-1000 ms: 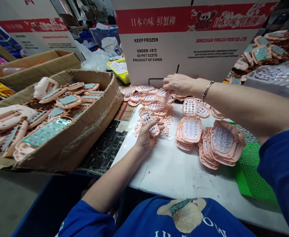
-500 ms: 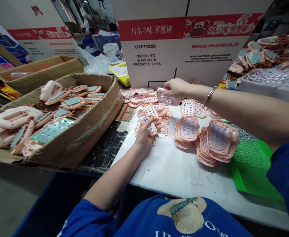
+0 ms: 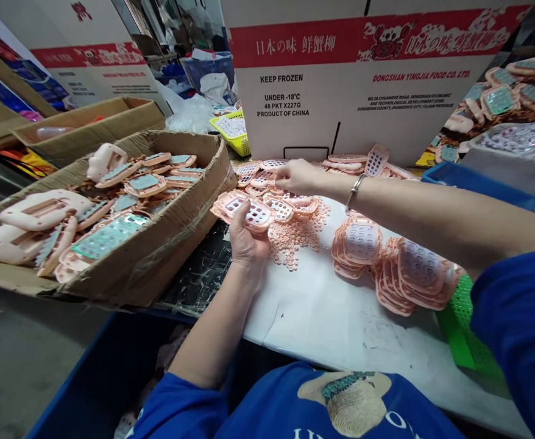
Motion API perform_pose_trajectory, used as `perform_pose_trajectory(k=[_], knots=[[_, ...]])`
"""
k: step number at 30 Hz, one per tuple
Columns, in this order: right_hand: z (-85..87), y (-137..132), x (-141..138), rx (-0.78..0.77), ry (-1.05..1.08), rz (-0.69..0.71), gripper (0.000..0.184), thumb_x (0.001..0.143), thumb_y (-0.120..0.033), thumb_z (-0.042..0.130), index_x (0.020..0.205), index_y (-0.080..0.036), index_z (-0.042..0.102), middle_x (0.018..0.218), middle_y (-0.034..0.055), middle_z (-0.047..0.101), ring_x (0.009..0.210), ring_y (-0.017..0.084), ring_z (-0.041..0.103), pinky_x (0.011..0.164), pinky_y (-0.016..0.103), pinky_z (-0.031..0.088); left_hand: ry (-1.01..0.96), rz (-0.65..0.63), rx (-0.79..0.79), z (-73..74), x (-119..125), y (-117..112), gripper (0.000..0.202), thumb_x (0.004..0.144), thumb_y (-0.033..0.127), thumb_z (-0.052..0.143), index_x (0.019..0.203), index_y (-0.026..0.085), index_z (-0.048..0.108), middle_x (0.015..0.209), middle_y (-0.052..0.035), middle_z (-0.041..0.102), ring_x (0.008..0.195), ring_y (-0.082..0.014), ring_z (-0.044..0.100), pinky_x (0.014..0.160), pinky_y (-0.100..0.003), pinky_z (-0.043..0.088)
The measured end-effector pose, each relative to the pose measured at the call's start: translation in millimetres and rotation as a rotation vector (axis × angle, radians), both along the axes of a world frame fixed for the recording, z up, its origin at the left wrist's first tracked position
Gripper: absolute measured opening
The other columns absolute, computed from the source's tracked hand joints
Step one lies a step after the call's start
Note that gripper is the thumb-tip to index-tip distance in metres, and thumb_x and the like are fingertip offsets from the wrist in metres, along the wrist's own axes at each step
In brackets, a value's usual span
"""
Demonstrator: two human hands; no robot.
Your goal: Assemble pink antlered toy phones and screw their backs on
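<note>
My left hand (image 3: 248, 247) is closed round pink plastic panels (image 3: 259, 214), thumb on top; they are rounded plates with rows of holes, held one over another. At the back, my right hand (image 3: 297, 175) reaches over a loose pile of similar panels (image 3: 248, 171). Its fingers are curled down at the pile's edge, and what lies between them is hidden. Under and beside the left hand's panels, tiny pink pieces (image 3: 290, 247) are scattered on the white table surface (image 3: 313, 305). Two stacks of panels, a smaller stack (image 3: 357, 241) and a larger stack (image 3: 416, 274), stand below my right forearm.
On the left, a cardboard box (image 3: 189, 225) holds pink toy-like parts with teal plates. A printed white carton (image 3: 322, 134) stands upright behind the panels. A green perforated basket (image 3: 466, 329), a blue tray (image 3: 482, 183) and a white bin (image 3: 514, 167) are on the right.
My right hand has moved left to the back pile; the panel it held no longer shows in it. My left hand has shifted left and turned its panels flatter. The view has shifted slightly.
</note>
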State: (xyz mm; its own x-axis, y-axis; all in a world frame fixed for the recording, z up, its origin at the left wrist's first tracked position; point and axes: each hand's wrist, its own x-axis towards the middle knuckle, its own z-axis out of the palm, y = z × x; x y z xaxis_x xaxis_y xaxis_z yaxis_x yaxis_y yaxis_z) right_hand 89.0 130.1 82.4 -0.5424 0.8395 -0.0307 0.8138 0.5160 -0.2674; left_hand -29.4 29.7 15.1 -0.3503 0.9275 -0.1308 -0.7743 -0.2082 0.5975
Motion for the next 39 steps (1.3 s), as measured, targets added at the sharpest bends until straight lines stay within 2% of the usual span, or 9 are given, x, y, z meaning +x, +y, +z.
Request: perform_pose_trajectory(k=[3, 7, 12, 16, 21, 25, 33, 37, 39], knots=[[-27.6, 18, -7, 0.002, -0.186, -0.043, 0.024, 0.095, -0.030, 0.065, 0.102, -0.008, 0.071, 0.105, 0.0141, 0.071, 0.101, 0.024, 0.068, 0.087, 0.036, 0.054, 0.013, 0.017, -0.012, 1.8, -8, 5, 0.015, 0.071, 0.023, 0.069, 0.086, 0.021, 0.066, 0.087, -0.0007, 0.075, 0.104, -0.0202, 0.071, 0.094, -0.032, 0.056], [-47.3, 22, -16, -0.040, -0.309, -0.074, 0.033, 0.096, -0.038, 0.065, 0.119, -0.014, 0.063, 0.120, 0.0102, 0.065, 0.105, 0.021, 0.065, 0.091, 0.041, 0.057, 0.016, -0.006, -0.046, -2.3, -4, 7, 0.018, 0.068, 0.021, 0.070, 0.086, 0.019, 0.068, 0.086, -0.0023, 0.076, 0.108, -0.0223, 0.071, 0.094, -0.031, 0.055], [-17.0, 17, -8, -0.007, -0.304, -0.119, 0.023, 0.090, -0.029, 0.071, 0.101, -0.008, 0.070, 0.101, 0.0113, 0.070, 0.092, 0.022, 0.068, 0.080, 0.035, 0.056, 0.009, -0.057, 0.017, -12.0, 3, 11, 0.029, 0.062, 0.018, 0.073, 0.091, 0.018, 0.071, 0.090, -0.0025, 0.078, 0.105, -0.0224, 0.072, 0.095, -0.032, 0.054], [16.6, -1, 12, 0.051, -0.147, -0.160, 0.018, 0.091, -0.020, 0.059, 0.093, -0.009, 0.073, 0.082, 0.0102, 0.072, 0.072, 0.019, 0.066, 0.063, 0.027, 0.047, 0.022, -0.110, 0.053, -20.0, 6, 11, 0.027, 0.061, 0.020, 0.077, 0.088, 0.018, 0.072, 0.084, -0.0004, 0.077, 0.097, -0.0184, 0.073, 0.093, -0.028, 0.053], [31.1, -50, 34, -0.075, 0.183, -0.174, 0.012, 0.086, -0.016, 0.062, 0.079, -0.011, 0.069, 0.061, 0.0028, 0.062, 0.051, 0.010, 0.053, 0.051, 0.024, 0.038, 0.078, -0.252, 0.205, -15.6, 23, -7, 0.032, 0.068, 0.029, 0.080, 0.098, 0.021, 0.072, 0.103, -0.0031, 0.077, 0.114, -0.0209, 0.069, 0.098, -0.030, 0.052], [33.3, -88, 48, -0.135, 0.234, -0.148, 0.019, 0.089, -0.019, 0.059, 0.072, -0.012, 0.066, 0.054, 0.0003, 0.057, 0.048, 0.009, 0.049, 0.049, 0.023, 0.034, 0.097, -0.364, 0.256, -3.1, 38, -33, 0.043, 0.071, 0.042, 0.079, 0.108, 0.023, 0.070, 0.121, -0.0056, 0.073, 0.130, -0.0255, 0.059, 0.104, -0.035, 0.050], [25.5, -163, 75, 0.079, -0.020, -0.133, 0.020, 0.089, -0.024, 0.059, 0.073, -0.016, 0.069, 0.072, 0.0041, 0.067, 0.065, 0.014, 0.053, 0.058, 0.027, 0.029, 0.023, -0.491, 0.180, -8.2, 57, -97, 0.043, 0.073, 0.046, 0.077, 0.110, 0.025, 0.070, 0.116, -0.0048, 0.074, 0.120, -0.0267, 0.065, 0.100, -0.041, 0.055], [29.0, -234, 112, 0.236, 0.106, -0.115, 0.029, 0.097, -0.037, 0.052, 0.080, -0.020, 0.068, 0.078, 0.0047, 0.068, 0.072, 0.016, 0.056, 0.066, 0.030, 0.035, 0.000, -0.551, 0.102, -16.6, 62, -121, 0.045, 0.073, 0.047, 0.077, 0.110, 0.023, 0.071, 0.116, -0.0089, 0.075, 0.117, -0.0297, 0.067, 0.099, -0.044, 0.056], [37.6, -275, 145, 0.199, 0.151, -0.201, 0.033, 0.100, -0.045, 0.045, 0.092, -0.024, 0.070, 0.078, 0.0049, 0.066, 0.072, 0.018, 0.057, 0.067, 0.032, 0.039, -0.012, -0.585, 0.058, -18.4, 62, -125, 0.049, 0.071, 0.047, 0.078, 0.112, 0.021, 0.070, 0.115, -0.0115, 0.075, 0.117, -0.0324, 0.067, 0.099, -0.047, 0.056]])
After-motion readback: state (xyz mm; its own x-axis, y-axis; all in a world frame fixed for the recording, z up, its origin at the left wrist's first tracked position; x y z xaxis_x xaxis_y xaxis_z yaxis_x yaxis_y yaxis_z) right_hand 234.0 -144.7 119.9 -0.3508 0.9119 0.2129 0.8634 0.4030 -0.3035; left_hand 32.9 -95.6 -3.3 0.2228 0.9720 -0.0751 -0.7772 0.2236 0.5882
